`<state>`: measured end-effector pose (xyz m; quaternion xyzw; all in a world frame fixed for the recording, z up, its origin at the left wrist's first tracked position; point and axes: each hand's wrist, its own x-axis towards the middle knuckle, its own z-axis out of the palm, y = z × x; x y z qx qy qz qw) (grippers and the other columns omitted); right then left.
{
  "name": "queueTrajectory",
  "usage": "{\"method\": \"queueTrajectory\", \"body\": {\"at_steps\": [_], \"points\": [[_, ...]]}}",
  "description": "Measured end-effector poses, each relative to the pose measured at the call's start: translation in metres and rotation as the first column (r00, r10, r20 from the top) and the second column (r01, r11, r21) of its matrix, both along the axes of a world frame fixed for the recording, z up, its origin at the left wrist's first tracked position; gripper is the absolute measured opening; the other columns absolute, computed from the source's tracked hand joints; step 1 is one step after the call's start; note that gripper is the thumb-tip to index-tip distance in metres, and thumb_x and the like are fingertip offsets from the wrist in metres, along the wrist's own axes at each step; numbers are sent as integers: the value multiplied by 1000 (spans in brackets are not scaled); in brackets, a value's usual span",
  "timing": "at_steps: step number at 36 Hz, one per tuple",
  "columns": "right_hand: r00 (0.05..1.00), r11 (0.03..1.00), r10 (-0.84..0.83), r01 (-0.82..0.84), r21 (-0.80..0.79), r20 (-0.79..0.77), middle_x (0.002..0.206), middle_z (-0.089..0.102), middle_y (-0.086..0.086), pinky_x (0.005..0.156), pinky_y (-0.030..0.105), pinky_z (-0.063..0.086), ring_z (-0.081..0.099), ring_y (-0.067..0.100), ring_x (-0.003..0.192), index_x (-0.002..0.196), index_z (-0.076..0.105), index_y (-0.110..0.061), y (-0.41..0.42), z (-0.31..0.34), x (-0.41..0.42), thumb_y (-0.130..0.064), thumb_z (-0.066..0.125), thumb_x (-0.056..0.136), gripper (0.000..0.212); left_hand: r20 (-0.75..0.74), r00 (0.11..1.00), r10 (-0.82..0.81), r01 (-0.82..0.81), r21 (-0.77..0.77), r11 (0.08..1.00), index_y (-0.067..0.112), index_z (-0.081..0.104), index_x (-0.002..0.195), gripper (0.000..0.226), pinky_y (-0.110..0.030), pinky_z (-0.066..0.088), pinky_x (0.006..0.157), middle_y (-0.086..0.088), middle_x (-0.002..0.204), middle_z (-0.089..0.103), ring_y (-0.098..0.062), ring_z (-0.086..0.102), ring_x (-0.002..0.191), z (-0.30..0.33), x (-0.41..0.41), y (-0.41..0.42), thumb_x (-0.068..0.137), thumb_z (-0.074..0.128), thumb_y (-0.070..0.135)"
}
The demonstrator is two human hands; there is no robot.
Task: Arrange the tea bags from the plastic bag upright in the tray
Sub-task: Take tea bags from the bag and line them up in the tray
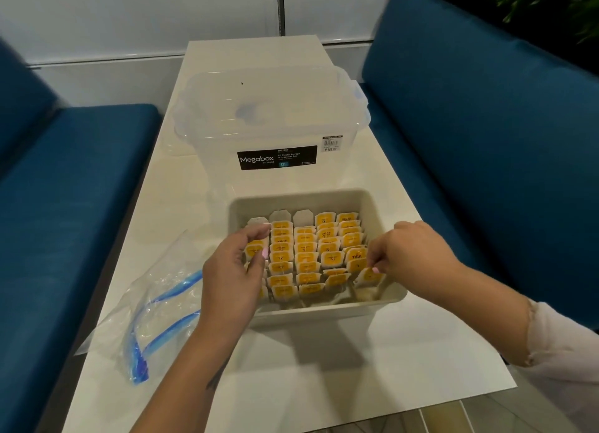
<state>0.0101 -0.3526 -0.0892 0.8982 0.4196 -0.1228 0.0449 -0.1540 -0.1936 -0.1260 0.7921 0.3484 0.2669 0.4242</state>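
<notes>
A cream tray point(385, 205) sits near the front of a white table point(405, 361), filled with rows of yellow-labelled tea bags point(306, 257) standing upright; a few at the far row show plain white backs. The left hand point(233, 270) reaches over the tray's left side, its fingers curled round a bag in the leftmost column, thumb at one side of the bag and fingertips at the top, and it hides the bags below it in that column. The right hand point(405, 254) is at the right side, pinching a bag point(368, 275) that leans in the near-right corner, where the row is looser and some floor shows. The clear plastic bag point(155, 306) with a blue zip strip lies flat and crumpled on the table just left of the tray, partly under the left forearm. Behind the tray stands a lidded clear storage box point(275, 121) with a black label, close to the tray's far wall. Blue benches point(486, 140) flank the table on both sides.
</notes>
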Motion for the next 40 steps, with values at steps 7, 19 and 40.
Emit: {"method": "queueTrajectory", "body": {"at_steps": [7,19,40], "points": [[994,995,75,-70,-67,81,103,56,-1,80,24,35,38,16,84,113,66,-37,3,-16,-4,-42,53,93,24,-25,1000,-4,4,-5,1000,39,58,108,31,-4,42,73,15,115,61,-3,55,104,0,-1,-1,91,59,14],[991,996,62,-54,-72,119,102,57,0,81,26,35,38,16,86,114,67,-32,6,-33,-7,-45,56,90,29,-12,1000,-15,15,-9,1000,42,56,105,32,-7,41,75,22,105,57,-2,55,102,7,0,-5,90,61,14],[993,1000,15,-16,12,113,91,49,-5,78,24,35,38,14,84,114,65,-39,2,-16,-5,-49,57,89,28,0,1000,16,-16,55,998,35,61,108,32,-9,44,80,13,112,64,-2,57,102,15,-11,5,90,60,10]]}}
